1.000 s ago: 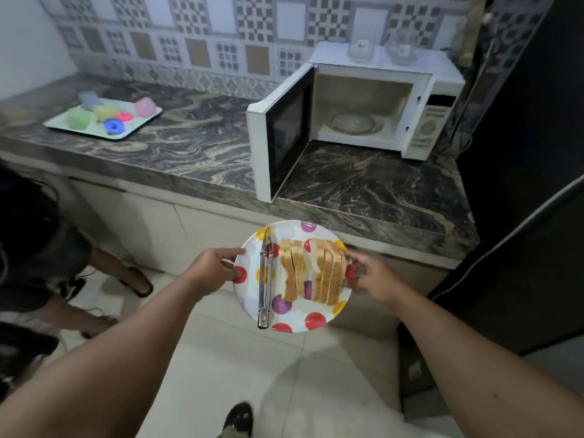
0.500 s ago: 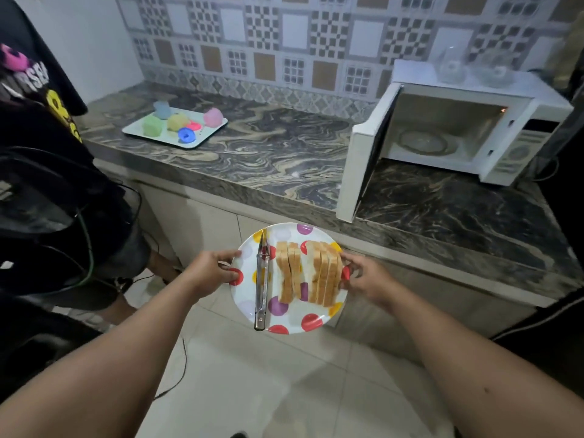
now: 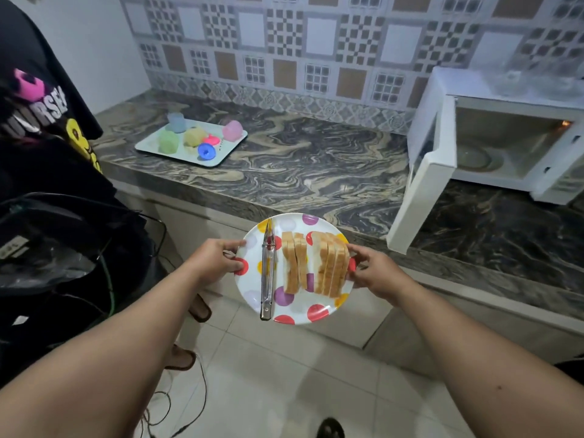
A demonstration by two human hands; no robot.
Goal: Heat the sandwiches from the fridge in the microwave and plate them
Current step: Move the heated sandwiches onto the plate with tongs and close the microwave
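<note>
I hold a white plate with coloured dots (image 3: pixel 303 306) level over the floor, just in front of the counter edge. My left hand (image 3: pixel 215 260) grips its left rim and my right hand (image 3: pixel 373 271) grips its right rim. Two stacks of sandwiches (image 3: pixel 314 263) stand on edge on the plate. Metal tongs (image 3: pixel 268 270) lie beside them on the left half. The white microwave (image 3: pixel 505 143) sits on the counter at the right with its door (image 3: pixel 423 181) swung open and its glass turntable bare.
The marble counter (image 3: pixel 316 165) runs across the view. A tray with several coloured cups (image 3: pixel 189 140) sits at its back left. A person in dark clothes (image 3: pixel 53 184) stands close on my left, with cables trailing on the tiled floor (image 3: pixel 284 374).
My view has swung left: the microwave now lies at the far right and the tray nearer the middle. Both hands keep the same grip on the plate.
</note>
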